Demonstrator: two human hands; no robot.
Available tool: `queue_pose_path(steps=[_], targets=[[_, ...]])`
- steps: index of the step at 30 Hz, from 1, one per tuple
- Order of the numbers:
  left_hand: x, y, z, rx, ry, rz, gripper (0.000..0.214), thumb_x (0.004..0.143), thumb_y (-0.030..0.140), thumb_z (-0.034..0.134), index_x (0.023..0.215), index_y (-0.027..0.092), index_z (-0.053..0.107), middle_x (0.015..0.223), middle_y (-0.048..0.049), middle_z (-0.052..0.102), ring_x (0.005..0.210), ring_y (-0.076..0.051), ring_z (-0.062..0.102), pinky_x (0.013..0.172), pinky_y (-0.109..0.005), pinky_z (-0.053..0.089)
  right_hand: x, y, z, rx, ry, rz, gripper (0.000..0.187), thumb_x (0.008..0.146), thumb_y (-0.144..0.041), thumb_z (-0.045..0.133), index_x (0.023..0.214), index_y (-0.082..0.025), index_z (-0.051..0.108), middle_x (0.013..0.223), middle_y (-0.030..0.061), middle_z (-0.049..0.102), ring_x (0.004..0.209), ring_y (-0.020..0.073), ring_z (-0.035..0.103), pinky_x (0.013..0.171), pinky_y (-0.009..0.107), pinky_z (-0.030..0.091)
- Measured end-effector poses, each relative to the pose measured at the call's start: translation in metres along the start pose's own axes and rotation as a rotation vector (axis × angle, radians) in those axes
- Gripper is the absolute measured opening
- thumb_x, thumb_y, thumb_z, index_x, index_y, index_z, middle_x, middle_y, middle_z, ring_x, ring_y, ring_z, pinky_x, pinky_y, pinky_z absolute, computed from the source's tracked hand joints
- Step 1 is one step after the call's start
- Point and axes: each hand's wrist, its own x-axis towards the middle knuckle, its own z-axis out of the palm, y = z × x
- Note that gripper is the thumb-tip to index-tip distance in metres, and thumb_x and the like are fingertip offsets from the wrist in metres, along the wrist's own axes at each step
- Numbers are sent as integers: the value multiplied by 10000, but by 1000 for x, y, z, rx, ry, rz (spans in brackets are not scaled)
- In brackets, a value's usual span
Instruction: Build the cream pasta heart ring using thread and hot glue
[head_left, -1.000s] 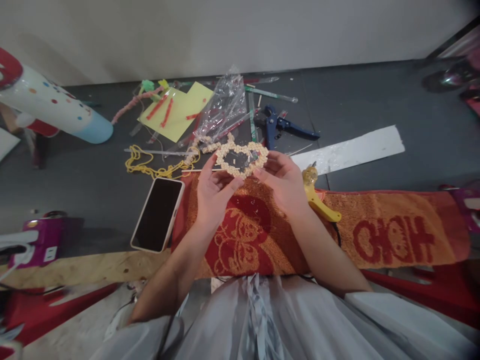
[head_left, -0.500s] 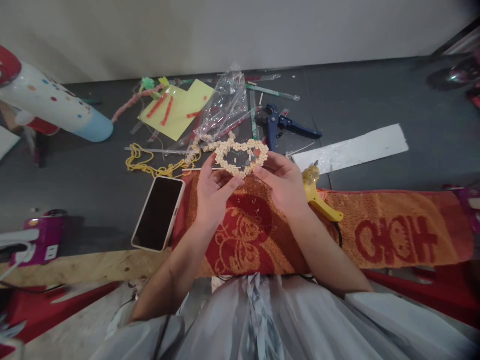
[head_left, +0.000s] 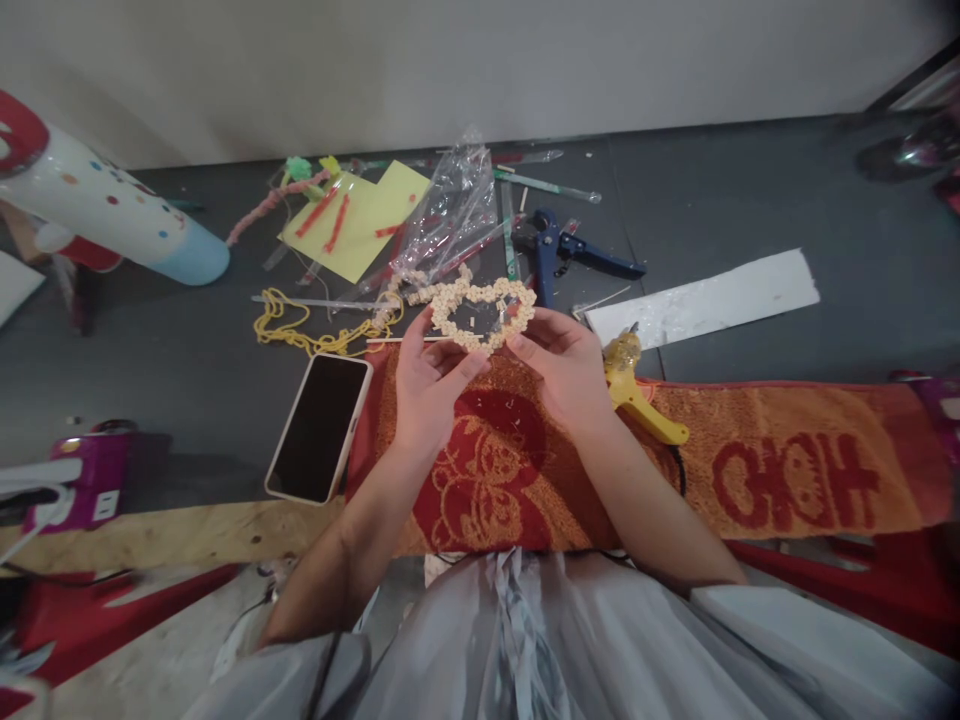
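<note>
A heart-shaped frame (head_left: 448, 302), built of small cream-coloured pieces, is held up between my two hands over the back edge of the orange towel (head_left: 795, 440). My left hand (head_left: 427, 385) pinches its lower left side, thumb in front and fingers behind. On the lower right side, my right hand (head_left: 566, 370) grips it the same way. Through the open middle of the heart I see the dark table. Just behind it lies a strip of similar cream pieces (head_left: 420, 293), and a thin pale stick (head_left: 386, 341) lies by my left fingers.
A yellow glue gun (head_left: 646, 405) lies right of my right hand, with blue cutters (head_left: 551, 255) behind. A phone (head_left: 319, 428), yellow yarn (head_left: 281, 325), yellow paper (head_left: 352, 240), clear plastic bag (head_left: 457, 195), white strip (head_left: 712, 300) and spotted bottle (head_left: 127, 205) surround the work.
Hardly anything differs. Both hands keep the same hold on the heart-shaped frame, and the whole view has shifted very slightly.
</note>
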Motion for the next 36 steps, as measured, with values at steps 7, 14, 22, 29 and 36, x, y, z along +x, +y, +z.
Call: queue_pose_path(steps=[7, 14, 22, 29, 36], targets=[[0, -4, 0, 26, 32, 18, 799, 621, 390, 895, 1300, 301, 483, 945, 11, 632, 767, -101, 646, 705, -235, 568, 3, 1, -4, 28, -18, 42, 434, 529, -376, 916, 905, -268, 730, 924, -8, 756, 839, 176, 690, 888, 405, 580], [-1, -5, 1, 28, 41, 24, 809, 612, 396, 899, 1294, 308, 473, 946, 12, 617, 764, -98, 636, 709, -242, 576, 3, 5, -1, 84, 4, 41, 413, 518, -350, 921, 871, -264, 724, 902, -13, 755, 833, 168, 685, 903, 398, 575], [0, -9, 0, 57, 40, 49, 797, 625, 412, 888, 1296, 304, 471, 902, 18, 605, 770, -106, 633, 705, -241, 567, 4, 8, -1, 93, -6, 37, 409, 525, -359, 917, 877, -275, 726, 921, -13, 760, 870, 184, 697, 933, 420, 568], [1, -14, -3, 75, 30, 65, 817, 638, 453, 873, 1327, 313, 456, 893, 18, 598, 791, -116, 641, 743, -262, 568, 3, 9, -1, 84, -4, 36, 409, 532, -369, 909, 889, -275, 734, 941, -7, 770, 887, 195, 706, 958, 438, 559], [2, -15, -1, 56, 22, 57, 821, 630, 437, 879, 1317, 294, 455, 883, 19, 605, 798, -115, 640, 731, -249, 568, 3, 10, -1, 95, 22, 37, 408, 519, -353, 915, 877, -273, 737, 912, -13, 771, 876, 189, 706, 948, 421, 559]])
